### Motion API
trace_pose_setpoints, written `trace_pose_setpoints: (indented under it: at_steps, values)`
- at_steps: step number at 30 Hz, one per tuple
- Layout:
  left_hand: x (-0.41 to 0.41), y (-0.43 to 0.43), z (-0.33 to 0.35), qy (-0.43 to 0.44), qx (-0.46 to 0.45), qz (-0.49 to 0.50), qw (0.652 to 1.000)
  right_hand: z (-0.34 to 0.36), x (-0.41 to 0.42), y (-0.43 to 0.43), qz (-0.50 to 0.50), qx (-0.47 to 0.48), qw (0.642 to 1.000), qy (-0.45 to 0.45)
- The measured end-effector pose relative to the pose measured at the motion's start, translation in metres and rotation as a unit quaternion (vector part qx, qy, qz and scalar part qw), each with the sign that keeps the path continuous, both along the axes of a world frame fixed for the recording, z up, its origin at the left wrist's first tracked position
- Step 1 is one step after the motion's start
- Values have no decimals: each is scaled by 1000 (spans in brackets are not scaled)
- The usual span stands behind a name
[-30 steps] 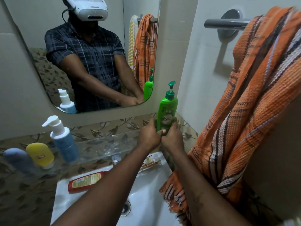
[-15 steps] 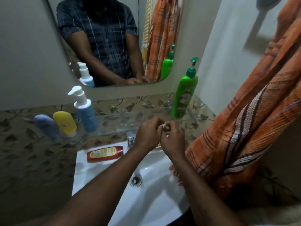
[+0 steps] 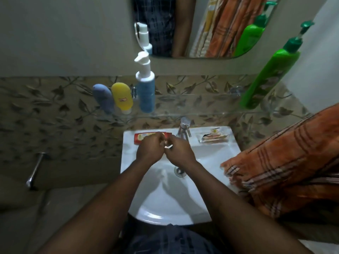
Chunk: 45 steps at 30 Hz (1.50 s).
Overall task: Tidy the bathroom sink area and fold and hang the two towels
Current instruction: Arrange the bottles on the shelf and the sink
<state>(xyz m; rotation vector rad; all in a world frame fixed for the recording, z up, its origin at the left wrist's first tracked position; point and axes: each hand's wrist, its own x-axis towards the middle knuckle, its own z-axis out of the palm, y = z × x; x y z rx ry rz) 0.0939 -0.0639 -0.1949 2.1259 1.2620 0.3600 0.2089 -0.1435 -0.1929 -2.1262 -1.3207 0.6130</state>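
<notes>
Hands meet over sink (image 3: 216, 153): left hand (image 3: 150, 149), right hand (image 3: 180, 153) curled, pinching white scrap (image 3: 168, 146). Looks light, flimsy. Towel (image 3: 284, 162) slumped on right rim: soft, floppy, best gripped by corners.

The orange towel (image 3: 284, 162) crowds the right rim of the sink (image 3: 165, 208); left side open.

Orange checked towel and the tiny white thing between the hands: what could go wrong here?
The small white piece held between the left hand and right hand is over the white ceramic sink, near its open metal drain; dropped, it might slip in. A corner of the orange checked towel lies on the sink rim and may get wet.
</notes>
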Motion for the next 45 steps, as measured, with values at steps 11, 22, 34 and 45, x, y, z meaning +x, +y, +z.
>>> trace_pose_setpoints:
  at_steps: [11, 22, 34, 45]
  values:
    - [-48, 25, -53, 39, -123, 53, 990, -47, -16, 74, 113, -60, 970, -206]
    - [-70, 23, -53, 10, -161, 108, 981, -59, -8, 106, 136, -211, 928, -275]
    - [-12, -17, -17, -155, -236, 141, 949, -21, -6, 11, 13, -4, 999, -46]
    - [57, -95, 50, -210, -116, 134, 962, 53, 63, -79, 3, 112, 992, -58]
